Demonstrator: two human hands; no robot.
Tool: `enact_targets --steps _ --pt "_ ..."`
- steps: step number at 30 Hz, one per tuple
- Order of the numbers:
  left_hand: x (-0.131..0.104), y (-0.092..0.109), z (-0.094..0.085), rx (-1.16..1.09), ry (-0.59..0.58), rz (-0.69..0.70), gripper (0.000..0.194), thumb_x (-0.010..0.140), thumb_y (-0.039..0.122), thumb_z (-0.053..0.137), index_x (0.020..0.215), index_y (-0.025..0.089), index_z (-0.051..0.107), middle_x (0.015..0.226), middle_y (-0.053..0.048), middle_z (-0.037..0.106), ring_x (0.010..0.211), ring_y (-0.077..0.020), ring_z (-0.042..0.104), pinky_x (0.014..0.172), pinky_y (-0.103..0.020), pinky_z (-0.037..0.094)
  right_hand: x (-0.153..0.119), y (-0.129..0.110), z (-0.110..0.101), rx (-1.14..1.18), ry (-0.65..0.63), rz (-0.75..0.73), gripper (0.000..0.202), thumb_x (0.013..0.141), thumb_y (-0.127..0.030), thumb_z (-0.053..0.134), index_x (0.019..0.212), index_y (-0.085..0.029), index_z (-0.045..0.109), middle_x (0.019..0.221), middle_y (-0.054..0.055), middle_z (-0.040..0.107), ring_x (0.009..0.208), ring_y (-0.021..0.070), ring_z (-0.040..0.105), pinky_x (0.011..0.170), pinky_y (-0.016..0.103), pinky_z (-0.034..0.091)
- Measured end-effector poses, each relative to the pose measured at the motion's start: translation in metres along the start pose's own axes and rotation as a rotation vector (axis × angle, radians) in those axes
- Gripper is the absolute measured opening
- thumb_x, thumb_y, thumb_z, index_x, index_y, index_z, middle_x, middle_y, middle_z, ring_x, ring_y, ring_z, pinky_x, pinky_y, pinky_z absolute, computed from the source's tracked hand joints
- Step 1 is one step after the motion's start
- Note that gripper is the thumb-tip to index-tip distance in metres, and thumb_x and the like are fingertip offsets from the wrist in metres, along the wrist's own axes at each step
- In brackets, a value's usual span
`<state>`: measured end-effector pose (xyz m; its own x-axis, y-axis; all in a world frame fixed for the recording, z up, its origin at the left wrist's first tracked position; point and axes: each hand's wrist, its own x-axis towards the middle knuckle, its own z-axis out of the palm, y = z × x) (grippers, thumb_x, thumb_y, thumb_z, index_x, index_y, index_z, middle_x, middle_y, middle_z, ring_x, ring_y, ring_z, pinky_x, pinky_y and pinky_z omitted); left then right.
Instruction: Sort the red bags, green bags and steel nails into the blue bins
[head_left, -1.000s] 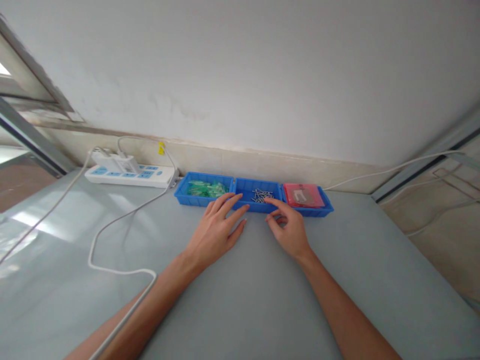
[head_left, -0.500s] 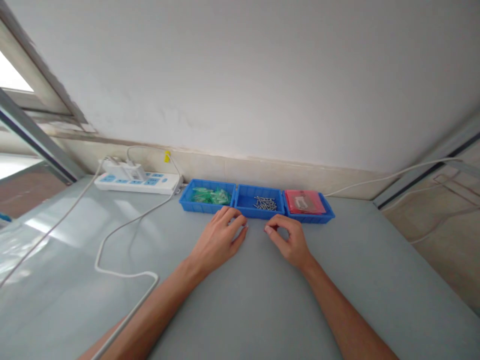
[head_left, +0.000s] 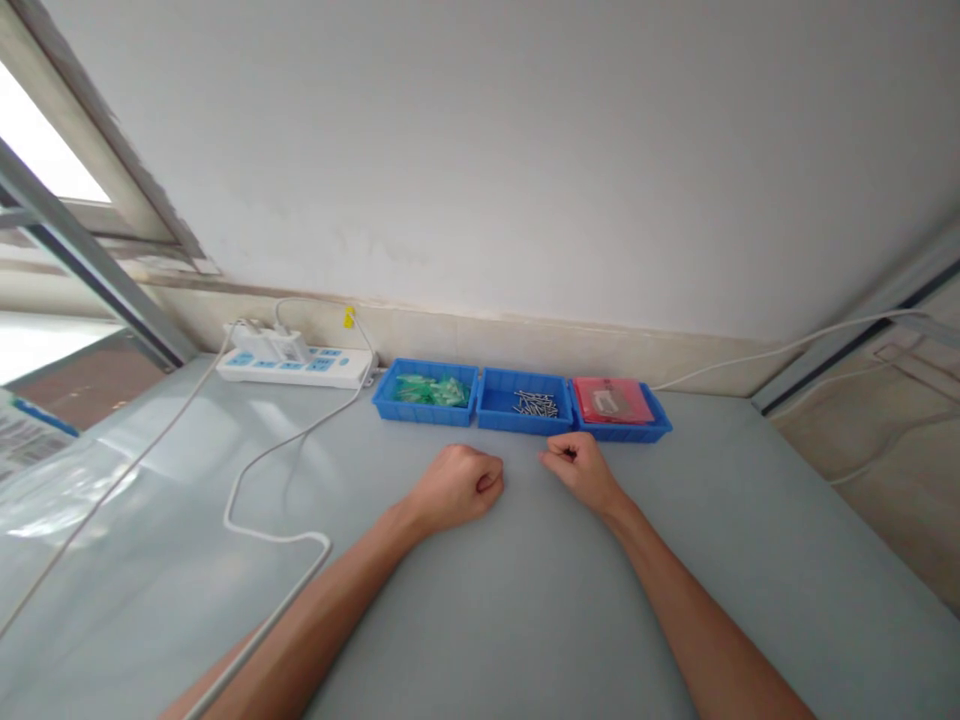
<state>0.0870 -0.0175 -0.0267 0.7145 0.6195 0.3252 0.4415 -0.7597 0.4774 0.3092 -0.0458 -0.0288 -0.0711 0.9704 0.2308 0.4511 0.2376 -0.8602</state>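
Observation:
My left hand [head_left: 461, 487] is curled into a loose fist over the grey table, in front of the left and middle trays. What it holds, if anything, is hidden by the fingers. My right hand [head_left: 585, 473] is closed with thumb and forefinger together, just in front of the gap between the middle and right trays; nothing in it can be made out. The left blue tray [head_left: 424, 414] holds green plastic pieces [head_left: 431, 390]. Small metal screws or pins [head_left: 535, 404] lie in the right part of the middle blue tray [head_left: 523, 424]. Red packets [head_left: 613, 401] rest in the right blue tray [head_left: 622, 434].
Behind the trays rises a white wall [head_left: 525, 180]. A white power strip [head_left: 300, 375] with plugged-in chargers stands at the back left. Its white cable [head_left: 277, 538] loops across the table and passes over my left forearm. Clear plastic [head_left: 71, 500] lies at the far left.
My left hand has drawn back a little from the trays, and its fingers have curled into a fist. My right fingers have tightened slightly. The view has shifted a little left.

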Motion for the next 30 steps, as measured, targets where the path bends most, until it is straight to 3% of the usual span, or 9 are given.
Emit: enact_targets --steps 6,9,12,15,18,21,26,30 --pt "0.0 -0.003 0.002 0.035 0.008 -0.007 0.026 0.072 0.009 0.047 0.055 0.02 0.032 0.051 0.007 0.025 0.048 -0.0097 0.026 0.051 -0.024 0.023 0.003 0.003 -0.001 0.036 0.013 0.004 0.043 0.074 -0.033 0.054 0.054 -0.024 0.017 0.057 -0.005 0.016 0.055 0.0098 0.018 0.054 0.029 0.014" --pt "0.001 0.001 0.0 0.084 0.063 -0.015 0.023 0.083 0.013 0.049 0.061 0.02 0.045 0.057 0.004 0.039 0.053 -0.0115 0.038 0.055 -0.024 0.032 0.004 0.004 -0.002 0.045 0.051 0.003 0.045 0.078 -0.037 0.057 0.055 -0.024 0.02 0.055 -0.006 0.019 0.053 0.0099 0.02 0.053 0.029 0.016" --pt "0.003 0.006 -0.004 0.224 0.228 0.001 0.017 0.097 0.023 0.047 0.095 0.019 0.063 0.076 -0.002 0.058 0.071 -0.017 0.056 0.072 -0.028 0.046 0.004 0.004 -0.002 0.039 0.149 0.006 0.036 0.082 -0.04 0.06 0.062 -0.024 0.035 0.053 -0.008 0.025 0.049 0.0102 0.025 0.051 0.027 0.019" --pt "0.005 0.003 -0.005 0.366 0.345 0.008 0.029 0.1 0.025 0.049 0.125 0.018 0.061 0.093 -0.008 0.064 0.089 -0.0227 0.061 0.086 -0.036 0.051 0.003 0.004 -0.001 -0.025 0.25 0.012 0.016 0.085 -0.037 0.061 0.091 -0.023 0.055 0.048 -0.012 0.028 0.043 0.0113 0.028 0.05 0.027 0.022" --pt "0.005 -0.004 -0.004 0.422 0.364 -0.043 0.036 0.099 0.021 0.05 0.134 0.017 0.058 0.101 -0.01 0.064 0.093 -0.0246 0.06 0.087 -0.04 0.053 0.003 0.002 0.0 -0.083 0.281 0.031 0.021 0.086 -0.037 0.061 0.101 -0.022 0.06 0.045 -0.013 0.03 0.04 0.0121 0.03 0.049 0.027 0.025" --pt "0.006 -0.009 -0.003 0.413 0.374 -0.055 0.032 0.099 0.017 0.05 0.13 0.018 0.062 0.099 -0.009 0.064 0.091 -0.0236 0.059 0.085 -0.039 0.054 0.004 -0.001 0.0 -0.024 0.296 0.073 0.02 0.083 -0.041 0.065 0.088 -0.022 0.06 0.042 -0.011 0.036 0.039 0.012 0.035 0.048 0.027 0.028" --pt "0.007 -0.005 -0.005 0.344 0.381 -0.003 0.02 0.101 0.016 0.049 0.102 0.018 0.068 0.092 -0.007 0.065 0.085 -0.0213 0.058 0.079 -0.034 0.053 0.004 -0.007 -0.003 0.341 0.215 0.303 0.031 0.077 -0.05 0.066 0.08 -0.022 0.052 0.058 0.0 0.069 0.033 0.0121 0.049 0.037 0.024 0.031" --pt "0.007 -0.003 -0.007 0.313 0.355 0.017 0.022 0.102 0.017 0.048 0.092 0.017 0.068 0.087 -0.007 0.066 0.083 -0.0205 0.058 0.077 -0.033 0.052 0.004 -0.013 -0.006 0.433 0.17 0.398 0.033 0.07 -0.046 0.071 0.078 -0.021 0.051 0.06 0.003 0.072 0.036 0.0153 0.06 0.037 0.022 0.039"
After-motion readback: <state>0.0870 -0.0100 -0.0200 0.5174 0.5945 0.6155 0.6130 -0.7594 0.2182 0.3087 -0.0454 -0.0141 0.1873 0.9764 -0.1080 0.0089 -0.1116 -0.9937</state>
